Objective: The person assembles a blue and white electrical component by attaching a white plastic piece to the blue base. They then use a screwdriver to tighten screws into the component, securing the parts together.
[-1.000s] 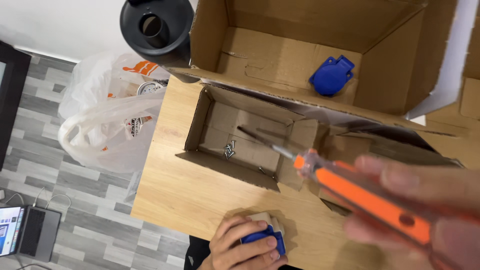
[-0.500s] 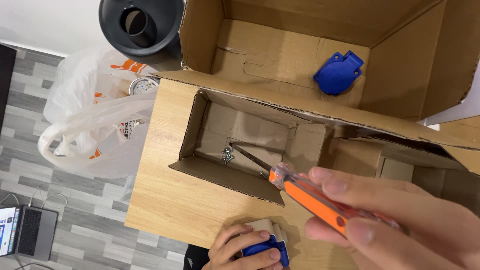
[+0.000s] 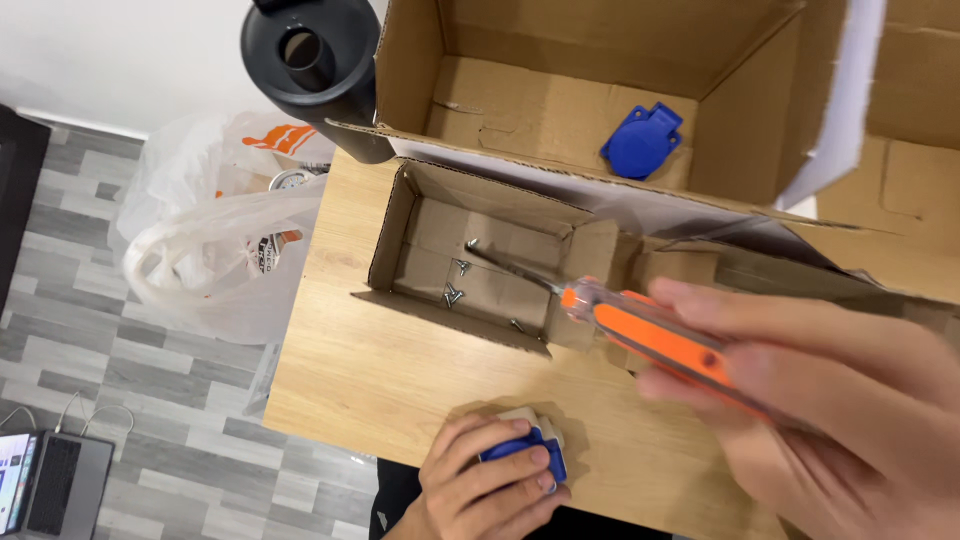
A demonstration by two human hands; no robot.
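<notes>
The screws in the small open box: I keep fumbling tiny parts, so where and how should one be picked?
Judging by the view, come straight down through the open top of the small cardboard box. The screws lie flat and loose on its floor, so pinch one across its shank with fingertips; the walls block sideways approaches.

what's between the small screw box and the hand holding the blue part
In the head view only bare wooden tabletop lies between the small cardboard box and the left hand gripping the blue part.
</notes>
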